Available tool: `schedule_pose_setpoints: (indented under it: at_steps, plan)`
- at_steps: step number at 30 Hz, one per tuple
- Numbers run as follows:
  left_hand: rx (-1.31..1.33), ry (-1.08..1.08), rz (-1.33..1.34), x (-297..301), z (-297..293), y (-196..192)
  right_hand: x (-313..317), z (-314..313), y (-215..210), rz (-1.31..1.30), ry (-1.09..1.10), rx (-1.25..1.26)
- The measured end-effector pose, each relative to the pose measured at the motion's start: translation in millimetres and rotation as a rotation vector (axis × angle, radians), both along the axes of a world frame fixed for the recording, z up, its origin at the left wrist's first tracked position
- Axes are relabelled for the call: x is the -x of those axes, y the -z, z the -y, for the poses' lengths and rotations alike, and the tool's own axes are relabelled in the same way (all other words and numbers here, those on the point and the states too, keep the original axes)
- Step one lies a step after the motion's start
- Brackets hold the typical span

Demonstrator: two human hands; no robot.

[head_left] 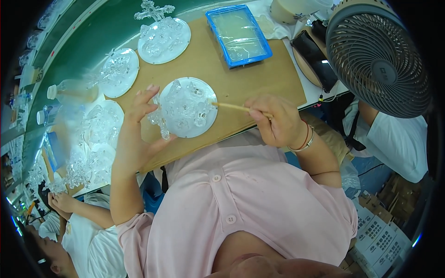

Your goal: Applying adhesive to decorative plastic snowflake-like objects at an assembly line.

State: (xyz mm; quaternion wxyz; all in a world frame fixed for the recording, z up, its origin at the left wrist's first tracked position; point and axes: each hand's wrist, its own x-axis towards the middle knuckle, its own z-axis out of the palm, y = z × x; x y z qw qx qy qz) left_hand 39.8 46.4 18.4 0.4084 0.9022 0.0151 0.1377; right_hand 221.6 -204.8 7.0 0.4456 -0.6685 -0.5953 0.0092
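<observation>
My left hand grips the clear ornament disc by its edge over the brown board on the counter; my right hand pinches a thin stick, tip touching the disc

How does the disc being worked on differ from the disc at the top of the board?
The near disc is steadied by the left hand and touched by the stick in the right hand; the far disc lies untouched. The far disc has a clear cross at its top edge. Both are round, white and carry clear ornaments.
</observation>
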Motion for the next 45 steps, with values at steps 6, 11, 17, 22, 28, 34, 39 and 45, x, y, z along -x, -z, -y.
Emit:
schedule_pose_setpoints:
  at_steps: [6,11,17,22,28,34,39,45]
  plan:
    - [-0.198,-0.205,0.100,6.2,27.8,12.9,4.5,-0.8,-0.7,0.032,0.022,-0.015]
    - [-0.306,-0.377,0.169,8.1,44.2,18.8,8.3,6.1,-6.1,0.058,-0.043,-0.005]
    - [-0.308,-0.401,0.215,6.1,54.0,21.5,-10.1,2.4,-1.4,0.062,0.042,0.081]
    - [-0.265,-0.427,0.218,8.5,57.1,28.3,-19.7,-1.1,-2.7,0.070,0.020,0.079]
    - [-0.216,-0.464,0.230,9.5,60.8,32.7,-0.7,9.9,-8.4,0.051,-0.049,0.026]
    - [-0.237,-0.516,0.165,9.9,67.3,28.5,12.0,10.0,-1.5,0.094,-0.086,-0.067]
    - [-0.257,-0.513,0.181,10.0,69.9,31.3,25.5,8.7,7.5,0.069,-0.104,-0.079]
    - [-0.187,-0.451,0.205,8.3,64.3,35.1,24.9,11.2,22.0,0.035,-0.121,-0.089]
